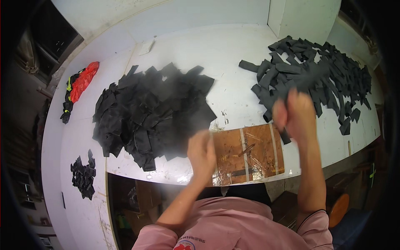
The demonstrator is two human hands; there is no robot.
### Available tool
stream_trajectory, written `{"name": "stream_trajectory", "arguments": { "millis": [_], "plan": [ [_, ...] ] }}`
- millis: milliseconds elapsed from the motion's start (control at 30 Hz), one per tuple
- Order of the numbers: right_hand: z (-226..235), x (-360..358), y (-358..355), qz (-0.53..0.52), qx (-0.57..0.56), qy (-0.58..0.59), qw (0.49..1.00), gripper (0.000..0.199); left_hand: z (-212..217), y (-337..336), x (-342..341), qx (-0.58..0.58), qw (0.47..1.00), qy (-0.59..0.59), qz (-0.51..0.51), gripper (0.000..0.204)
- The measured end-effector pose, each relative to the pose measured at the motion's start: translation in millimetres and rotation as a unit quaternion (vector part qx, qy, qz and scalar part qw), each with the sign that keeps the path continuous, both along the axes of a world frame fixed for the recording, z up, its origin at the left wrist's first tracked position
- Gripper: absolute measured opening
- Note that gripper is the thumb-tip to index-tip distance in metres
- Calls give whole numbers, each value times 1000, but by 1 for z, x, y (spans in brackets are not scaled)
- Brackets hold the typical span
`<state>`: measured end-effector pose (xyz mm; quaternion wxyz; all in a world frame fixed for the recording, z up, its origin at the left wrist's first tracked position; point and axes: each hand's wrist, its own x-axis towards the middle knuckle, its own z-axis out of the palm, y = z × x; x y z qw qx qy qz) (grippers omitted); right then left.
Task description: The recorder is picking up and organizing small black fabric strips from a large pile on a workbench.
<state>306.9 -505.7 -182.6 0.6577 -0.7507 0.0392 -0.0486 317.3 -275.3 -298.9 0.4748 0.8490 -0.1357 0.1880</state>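
Note:
My left hand (202, 152) is at the right edge of a wide heap of flat black fabric pieces (150, 112). Its fingers point away from me and are partly blurred; whether they grip a piece cannot be made out. Above the near side of a spread of dark grey, folded or tube-shaped fabric pieces (287, 68) is my right hand (295, 114), smeared by motion. A blurred dark patch shows just beyond its fingers. Between my hands, at the table's near edge, lies a brown board (260, 152) with pale strips and shiny tape; a thin dark tool (246, 150) rests on it.
The white table (196, 46) curves around me. To the far left are a red plastic bag (84, 81) and dark bundles with yellow ties (66, 106). A smaller black pile (84, 177) sits at the near left. A white box-like block (304, 18) stands at the back right.

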Motion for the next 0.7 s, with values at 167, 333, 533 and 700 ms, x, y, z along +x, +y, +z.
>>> {"name": "stream_trajectory", "arguments": {
  "millis": [167,333,533,700],
  "plan": [
    [-40,-8,2,-97,19,-18,995,42,-33,-2,62,279,952,-84,90,34],
    [-97,-55,26,-49,78,104,990,34,-50,-4,106,458,883,-60,89,23],
    [-130,-73,40,-52,79,158,983,38,-48,13,147,393,918,-39,35,7],
    [-145,-75,40,-42,49,174,983,41,-25,12,123,288,957,0,-40,16]
  ]
}}
